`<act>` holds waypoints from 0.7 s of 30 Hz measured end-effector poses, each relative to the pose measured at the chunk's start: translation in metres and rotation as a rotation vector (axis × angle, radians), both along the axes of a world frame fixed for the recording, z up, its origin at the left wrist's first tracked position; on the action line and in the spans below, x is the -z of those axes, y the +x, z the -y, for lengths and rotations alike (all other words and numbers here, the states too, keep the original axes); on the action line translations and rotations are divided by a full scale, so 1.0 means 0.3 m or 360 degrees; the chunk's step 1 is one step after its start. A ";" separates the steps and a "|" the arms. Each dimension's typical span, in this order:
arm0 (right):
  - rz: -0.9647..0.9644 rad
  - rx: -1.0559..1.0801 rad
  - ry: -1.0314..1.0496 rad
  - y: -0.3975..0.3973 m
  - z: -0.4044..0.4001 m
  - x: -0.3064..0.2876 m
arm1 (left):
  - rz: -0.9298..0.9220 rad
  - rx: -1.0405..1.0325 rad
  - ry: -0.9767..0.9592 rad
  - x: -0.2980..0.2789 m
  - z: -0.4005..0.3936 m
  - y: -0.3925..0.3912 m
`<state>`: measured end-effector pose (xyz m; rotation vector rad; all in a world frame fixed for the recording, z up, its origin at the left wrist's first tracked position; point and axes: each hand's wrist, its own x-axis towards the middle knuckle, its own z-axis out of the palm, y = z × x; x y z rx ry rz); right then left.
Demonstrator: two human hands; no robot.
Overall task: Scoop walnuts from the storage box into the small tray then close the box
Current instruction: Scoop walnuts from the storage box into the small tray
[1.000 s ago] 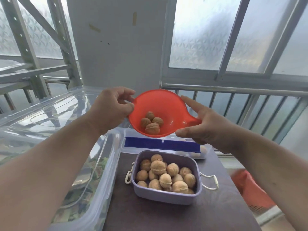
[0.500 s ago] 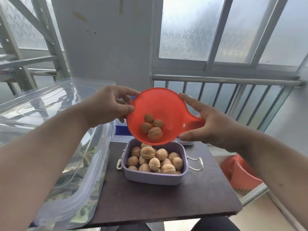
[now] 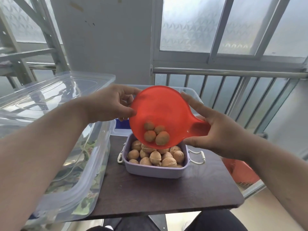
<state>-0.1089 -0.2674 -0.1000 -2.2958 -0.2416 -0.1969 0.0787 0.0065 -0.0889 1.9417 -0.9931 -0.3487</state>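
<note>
A red scoop (image 3: 160, 110) hangs tilted above the small lilac tray (image 3: 155, 172), its lower rim just over the tray's back edge. Several walnuts (image 3: 155, 135) lie at the scoop's low side, tinted by the red plastic. My left hand (image 3: 106, 104) pinches the scoop's left rim. My right hand (image 3: 216, 135) grips its handle. The tray sits on the dark table (image 3: 158, 194), heaped with walnuts (image 3: 155, 158). Behind it stands the clear storage box (image 3: 191, 91) with a blue strip, mostly hidden by the scoop.
A large clear bin (image 3: 83, 164) holding greenish contents fills the left, its lid (image 3: 58, 92) propped up behind. A metal railing (image 3: 233, 74) and windows close the far side. A red basket (image 3: 241, 172) sits below the table's right edge.
Both hands have lowered the scoop toward the tray and tipped it further. The walnuts have slid down to its lower rim.
</note>
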 end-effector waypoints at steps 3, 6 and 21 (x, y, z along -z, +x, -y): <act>0.0065 0.0033 -0.0075 -0.010 -0.004 0.006 | -0.0009 0.0030 -0.0005 -0.002 0.005 -0.007; 0.0135 0.0054 -0.0177 -0.021 -0.004 0.012 | -0.0033 0.0062 -0.0014 -0.002 0.007 -0.009; 0.0495 0.0025 -0.0629 -0.011 -0.068 0.075 | 0.0055 0.0047 0.0021 -0.014 -0.005 -0.011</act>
